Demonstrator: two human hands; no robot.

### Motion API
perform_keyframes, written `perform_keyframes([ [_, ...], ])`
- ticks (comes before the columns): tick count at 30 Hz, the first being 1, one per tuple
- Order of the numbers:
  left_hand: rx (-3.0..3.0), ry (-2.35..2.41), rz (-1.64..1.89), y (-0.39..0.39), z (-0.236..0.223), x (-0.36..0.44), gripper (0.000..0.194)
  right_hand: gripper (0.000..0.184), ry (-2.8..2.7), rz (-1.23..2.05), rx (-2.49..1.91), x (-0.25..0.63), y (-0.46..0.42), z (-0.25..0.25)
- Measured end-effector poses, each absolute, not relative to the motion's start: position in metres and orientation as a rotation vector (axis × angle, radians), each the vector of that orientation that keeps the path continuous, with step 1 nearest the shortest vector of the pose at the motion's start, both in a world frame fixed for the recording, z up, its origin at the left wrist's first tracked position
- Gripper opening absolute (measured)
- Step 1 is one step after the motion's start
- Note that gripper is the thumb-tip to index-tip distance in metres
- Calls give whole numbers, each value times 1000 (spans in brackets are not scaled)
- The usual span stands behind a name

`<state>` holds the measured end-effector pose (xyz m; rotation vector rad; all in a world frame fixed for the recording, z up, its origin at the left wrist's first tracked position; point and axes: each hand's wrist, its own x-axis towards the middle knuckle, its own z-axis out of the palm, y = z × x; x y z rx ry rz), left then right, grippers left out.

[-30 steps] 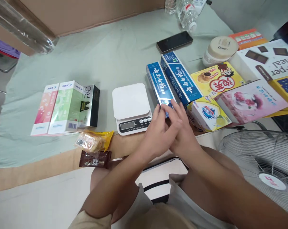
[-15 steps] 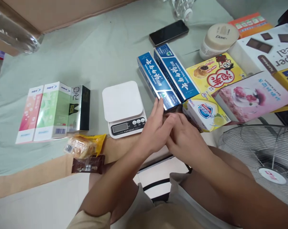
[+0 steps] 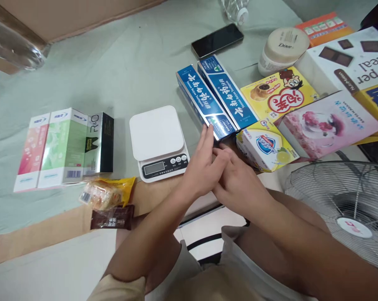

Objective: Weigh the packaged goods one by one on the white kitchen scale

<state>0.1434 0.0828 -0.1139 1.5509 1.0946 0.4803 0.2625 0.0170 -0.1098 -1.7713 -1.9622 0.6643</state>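
My left hand rests at the table's front edge with its fingers stretched out. Its fingertips are at the near end of a blue toothpaste box; whether they press on it I cannot tell. My right hand lies against the left one, under the left thumb, its fingers extended forward and partly hidden. No object shows in either hand. A second blue toothpaste box lies alongside the first. Left of my hands sits a white kitchen scale with a bare platform and a blank display.
Upright cartons and wrapped snacks are on the left. To the right lie a yellow soap box, a yellow snack box, a pink box and a cream jar. A phone lies behind; a fan stands lower right.
The whole view has shifted slightly, so the things on the table appear a little further left. My hands stay together in the same pose by the toothpaste box.
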Motion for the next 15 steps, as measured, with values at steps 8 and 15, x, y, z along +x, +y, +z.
perform_keyframes([
  [8, 1598, 989, 955, 69, -99, 129, 50, 28, -1989, 832, -1772, 250, 25, -83],
  [15, 1702, 971, 1152, 49, -50, 77, 10, 19, -1973, 769, -1393, 208, 26, -91],
])
